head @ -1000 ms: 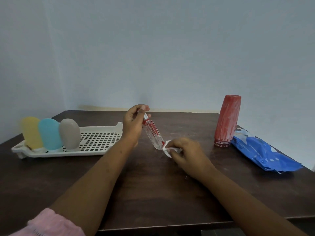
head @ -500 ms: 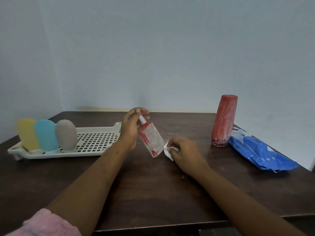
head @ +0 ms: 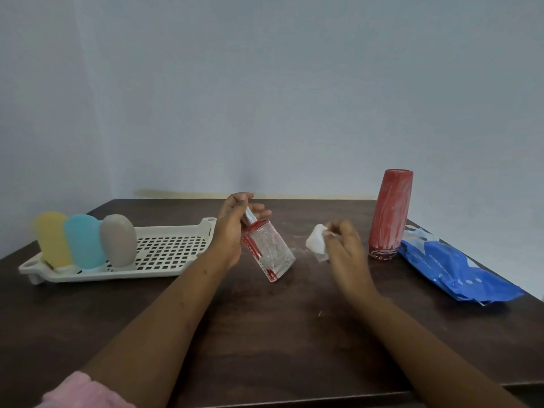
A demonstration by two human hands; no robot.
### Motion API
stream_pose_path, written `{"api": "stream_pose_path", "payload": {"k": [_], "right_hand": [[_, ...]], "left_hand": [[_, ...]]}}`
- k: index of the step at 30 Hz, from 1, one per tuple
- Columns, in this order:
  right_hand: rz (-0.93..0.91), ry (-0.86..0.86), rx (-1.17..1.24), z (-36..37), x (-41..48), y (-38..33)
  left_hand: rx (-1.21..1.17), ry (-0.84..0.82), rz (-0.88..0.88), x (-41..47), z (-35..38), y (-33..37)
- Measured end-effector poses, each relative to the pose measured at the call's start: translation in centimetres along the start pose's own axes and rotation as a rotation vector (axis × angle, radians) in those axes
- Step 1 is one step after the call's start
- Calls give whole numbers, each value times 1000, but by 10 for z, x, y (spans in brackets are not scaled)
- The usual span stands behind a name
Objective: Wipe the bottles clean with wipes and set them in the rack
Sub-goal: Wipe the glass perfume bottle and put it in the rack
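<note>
Two hands were poised above the table (head: pixel 265 334). Left hand (head: pixel 232 234): fingers curled round the neck of a clear, red-smeared bottle (head: pixel 270 254), which hung tilted below them. Right hand (head: pixel 346 248): fingertips pinched a crumpled white wipe (head: pixel 316 245), apart from the bottle. Left of the left fingers, the rack (head: pixel 176 260) held three standing bottles (head: pixel 85 242); right of the right fingers stood a red bottle (head: pixel 390 213).

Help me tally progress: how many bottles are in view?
5. Three stand in the rack: yellow bottle, blue bottle, grey bottle. The left hand holds a clear bottle, tilted. A red bottle stands beside the wipes pack. I see no hidden ones.
</note>
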State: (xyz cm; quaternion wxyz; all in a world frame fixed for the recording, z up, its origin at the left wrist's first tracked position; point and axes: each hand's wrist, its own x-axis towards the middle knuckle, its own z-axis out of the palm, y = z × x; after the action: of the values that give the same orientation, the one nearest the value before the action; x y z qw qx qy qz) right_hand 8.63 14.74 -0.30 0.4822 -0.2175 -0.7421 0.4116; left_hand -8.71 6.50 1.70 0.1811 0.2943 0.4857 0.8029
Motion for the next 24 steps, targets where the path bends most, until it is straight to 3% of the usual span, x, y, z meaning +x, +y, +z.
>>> {"api": "stream_pose_path", "payload": {"k": [3, 5, 7, 11, 14, 18, 24], "right_hand": [[348, -86, 441, -3, 5, -6], [396, -136, 506, -1, 15, -8], [284, -172, 337, 5, 26, -9], [-220, -172, -209, 24, 45, -8], [-439, -148, -341, 40, 48, -5], [-529, -142, -372, 51, 47, 3], [-443, -225, -316, 46, 39, -2]], "left_hand": [[-1, -8, -8, 1, -1, 0], [-6, -10, -23, 3, -3, 0], [-6, -15, -41, 4, -6, -1], [-1, -13, -56, 7, -10, -2], [-2, -31, -51, 7, -10, -2], [1, -74, -29, 6, -5, -1], [8, -112, -7, 4, -2, -5]]}}
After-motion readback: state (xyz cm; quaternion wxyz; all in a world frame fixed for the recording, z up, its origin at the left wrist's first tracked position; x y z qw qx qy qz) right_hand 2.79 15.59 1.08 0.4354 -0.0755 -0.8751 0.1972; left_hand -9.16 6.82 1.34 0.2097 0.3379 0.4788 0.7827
